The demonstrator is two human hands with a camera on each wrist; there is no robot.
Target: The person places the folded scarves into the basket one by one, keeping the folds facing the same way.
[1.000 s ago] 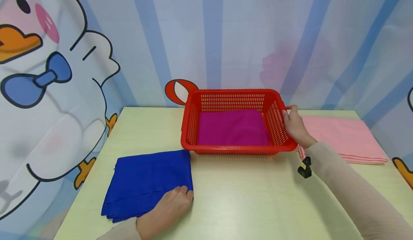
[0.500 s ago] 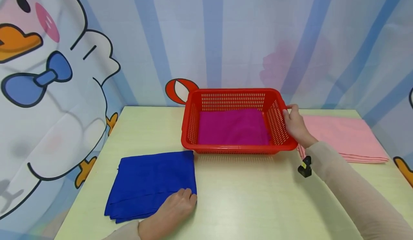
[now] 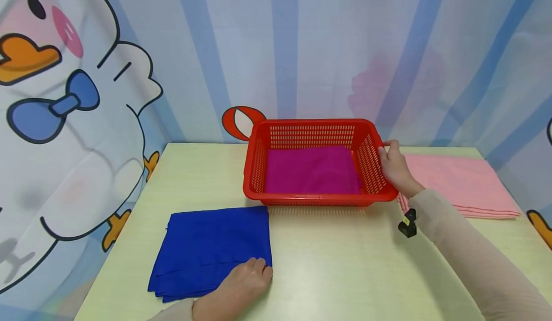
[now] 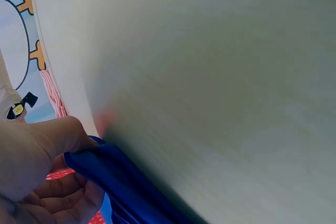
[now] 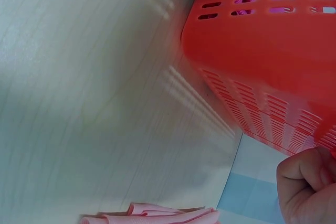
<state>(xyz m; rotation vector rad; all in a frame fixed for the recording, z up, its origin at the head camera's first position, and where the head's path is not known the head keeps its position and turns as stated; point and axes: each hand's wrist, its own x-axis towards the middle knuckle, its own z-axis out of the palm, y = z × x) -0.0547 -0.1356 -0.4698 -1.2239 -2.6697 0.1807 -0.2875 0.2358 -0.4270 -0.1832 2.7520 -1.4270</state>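
In the head view a folded blue cloth (image 3: 215, 244) lies on the table at the front left. My left hand (image 3: 243, 285) pinches its near right corner; the left wrist view shows thumb and fingers closed on the blue fabric (image 4: 121, 174). Behind and to the right stands a red perforated plastic basket (image 3: 319, 200) with a folded magenta cloth (image 3: 310, 170) inside. My right hand (image 3: 396, 170) grips the basket's right rim. In the right wrist view its fingers (image 5: 304, 174) curl at the basket's edge.
A folded pink cloth (image 3: 461, 182) lies at the right back of the table (image 3: 332, 258), just beyond the right hand. A printed curtain (image 3: 241, 48) with stripes and a duck hangs along the table's back and left sides.
The left hand has slid right and slightly toward the near edge, drawing the blue cloth along with it. The basket and the right hand have stayed in place.
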